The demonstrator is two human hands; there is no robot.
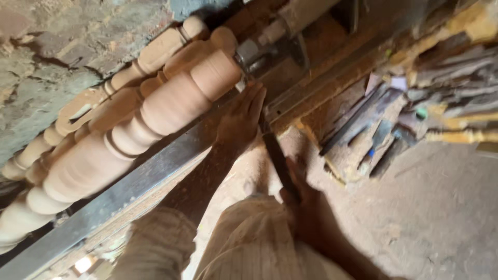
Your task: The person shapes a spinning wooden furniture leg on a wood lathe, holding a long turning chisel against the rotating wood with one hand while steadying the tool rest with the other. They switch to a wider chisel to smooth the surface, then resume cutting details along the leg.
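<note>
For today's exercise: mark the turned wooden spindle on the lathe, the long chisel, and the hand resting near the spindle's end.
turned wooden spindle (171,103), head view, on its wide rounded middle section.
long chisel (277,158), head view, on the dark shaft between the hands.
left hand (241,116), head view, on the back of the hand.

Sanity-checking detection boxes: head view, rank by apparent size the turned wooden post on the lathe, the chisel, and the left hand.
1. turned wooden post, clearly largest.
2. chisel and left hand: look alike in extent, so not ranked; right hand hides the chisel's handle.

Left hand (241,116) is stretched out ahead, fingers flat and together, palm down – right hand (306,207) sits back near the body, curled tight in a fist grip.
</note>
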